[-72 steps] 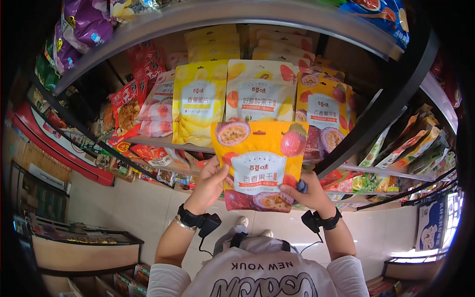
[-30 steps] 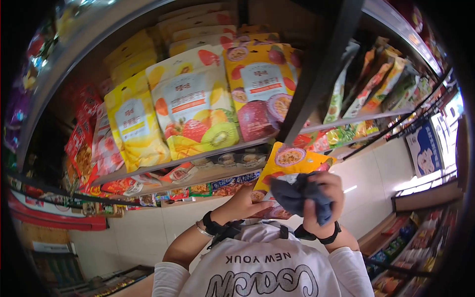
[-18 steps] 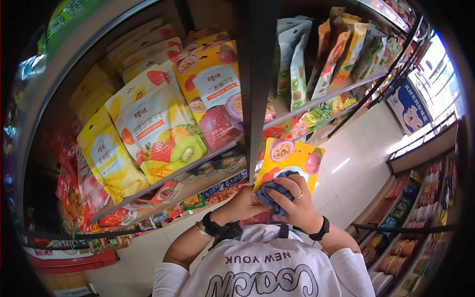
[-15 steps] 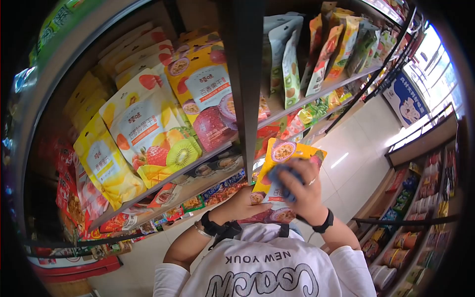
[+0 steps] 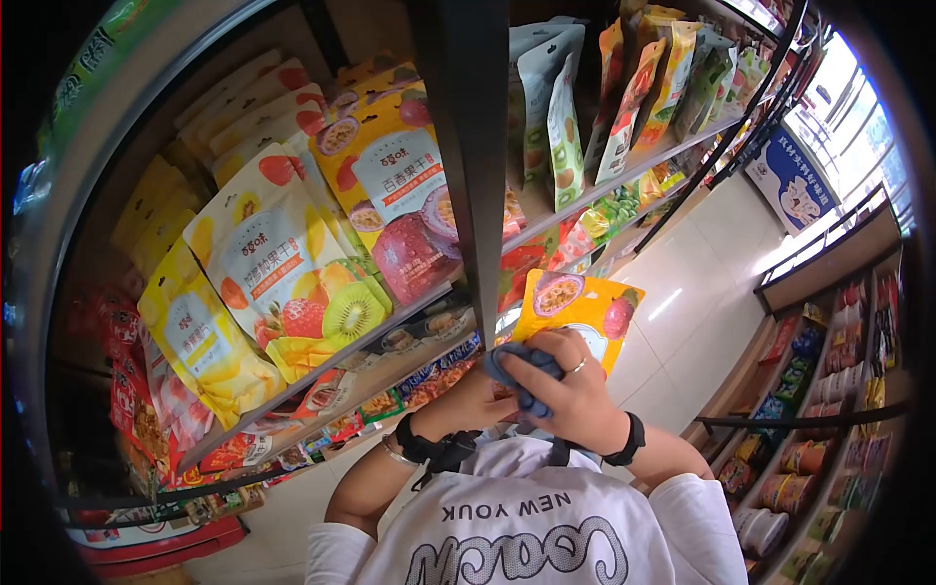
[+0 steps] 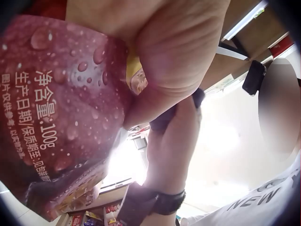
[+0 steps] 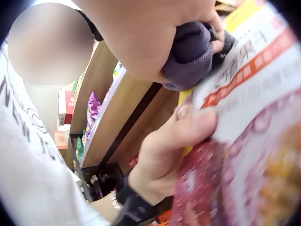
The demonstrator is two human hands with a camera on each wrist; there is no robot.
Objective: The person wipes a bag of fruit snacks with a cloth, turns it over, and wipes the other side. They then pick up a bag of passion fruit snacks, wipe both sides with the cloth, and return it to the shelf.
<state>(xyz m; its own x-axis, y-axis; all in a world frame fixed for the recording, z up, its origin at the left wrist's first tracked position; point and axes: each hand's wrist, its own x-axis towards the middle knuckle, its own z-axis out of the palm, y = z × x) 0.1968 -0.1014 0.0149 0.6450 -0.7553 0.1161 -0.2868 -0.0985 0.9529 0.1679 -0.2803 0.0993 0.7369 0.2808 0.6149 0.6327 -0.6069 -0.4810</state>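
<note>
A yellow pouch of dried passion fruit (image 5: 590,304) is held upright in front of the person's chest. Its left edge is gripped by my left hand (image 5: 468,402), the thumb lying across the printed front in the right wrist view. My right hand (image 5: 583,395) holds a bunched blue-grey cloth (image 5: 526,378) against the pouch's left front, close to the left fingers. From the right wrist, the cloth (image 7: 190,56) sits over the white label. The left wrist view shows the pouch's purple lower part (image 6: 61,99); both hands cover much of its middle in the head view.
A shelf on the left carries a mixed-fruit pouch (image 5: 283,258), a banana-chip pouch (image 5: 205,336) and another passion fruit pouch (image 5: 390,185). A dark shelf post (image 5: 463,146) stands just beyond the hands. More snack racks (image 5: 809,458) line the right, beside a tiled floor (image 5: 673,331).
The view has turned right, and the pouch has come nearer the chest. My right hand has left the pouch's edge and moved the cloth over its front, lately down and left.
</note>
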